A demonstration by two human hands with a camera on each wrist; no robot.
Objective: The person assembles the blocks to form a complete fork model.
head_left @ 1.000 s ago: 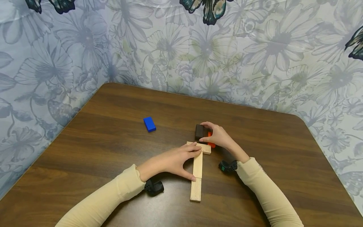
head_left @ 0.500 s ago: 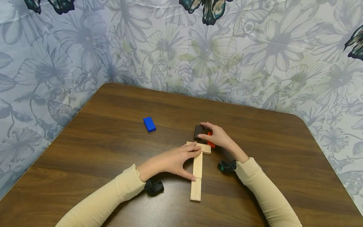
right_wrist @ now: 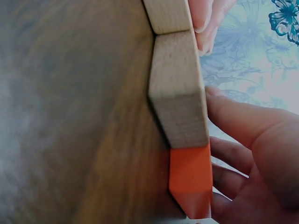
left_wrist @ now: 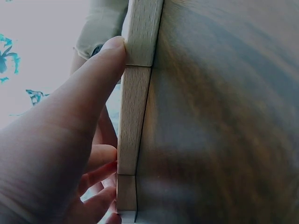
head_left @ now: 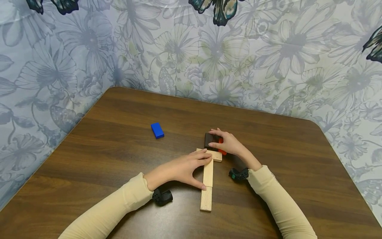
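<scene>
Plain wooden blocks form a T on the table: two in line, a near block [head_left: 206, 199] and a middle block [head_left: 208, 174], with a crosswise block [head_left: 217, 156] at their far end. Over them my left hand [head_left: 182, 167] rests with fingers spread, fingertips on the crosswise block and thumb at the joint between the other two. My right hand [head_left: 229, 143] pinches a black block [head_left: 208, 139] lying just beyond the crosswise one, thumb at its near end, fingertips at its far end. Partly under that hand, an orange block [right_wrist: 191, 170] stands against the crosswise block in the right wrist view.
A blue block [head_left: 157, 130] lies by itself to the left on the brown wooden table [head_left: 119, 139]. Behind the table's far edge hangs a flower-patterned cloth [head_left: 191, 59]. Both wrists wear small black cameras, the left one [head_left: 162, 197] low over the tabletop.
My right hand has shifted the black block slightly left and toward the crosswise block. My left hand, the wooden blocks and the blue block stay where they were.
</scene>
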